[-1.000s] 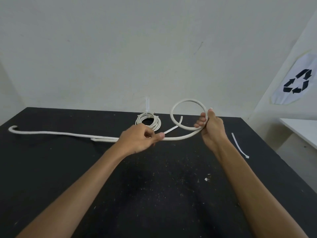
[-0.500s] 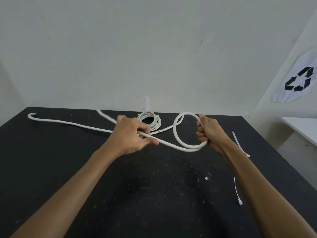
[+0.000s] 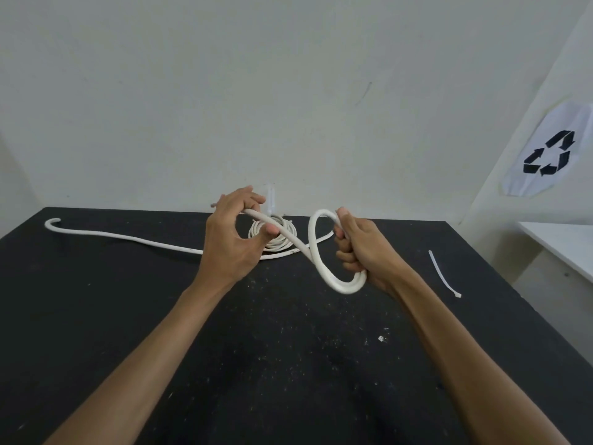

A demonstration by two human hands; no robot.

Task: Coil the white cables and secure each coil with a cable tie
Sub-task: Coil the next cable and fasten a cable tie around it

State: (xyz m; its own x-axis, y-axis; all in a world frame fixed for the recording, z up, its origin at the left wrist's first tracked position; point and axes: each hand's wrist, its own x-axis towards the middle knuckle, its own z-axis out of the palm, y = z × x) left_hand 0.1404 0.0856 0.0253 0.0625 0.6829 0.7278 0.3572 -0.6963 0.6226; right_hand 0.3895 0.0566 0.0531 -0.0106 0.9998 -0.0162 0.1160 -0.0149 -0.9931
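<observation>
A thick white cable [image 3: 316, 258] forms one loop held above the black table [image 3: 96, 300]. My right hand [image 3: 362, 248] grips the loop's right side, fingers curled round it. My left hand [image 3: 234, 239] pinches the cable's free length between thumb and fingers, raised above the table. The cable's tail [image 3: 112, 234] trails left across the table and ends in a small hook. A smaller finished coil [image 3: 276, 232] lies behind my left hand, with a tie standing up from it. A loose white cable tie [image 3: 442, 274] lies to the right of my right hand.
A pale wall stands right behind the table's far edge. At right, a white surface [image 3: 564, 242] stands beside the table, with a recycling sign [image 3: 548, 154] on the wall above it. Small white specks dot the table's middle.
My left hand has lifted and moved right with the cable, bringing a new length toward the loop. The loop in my right hand has turned more upright. The tail slid right.
</observation>
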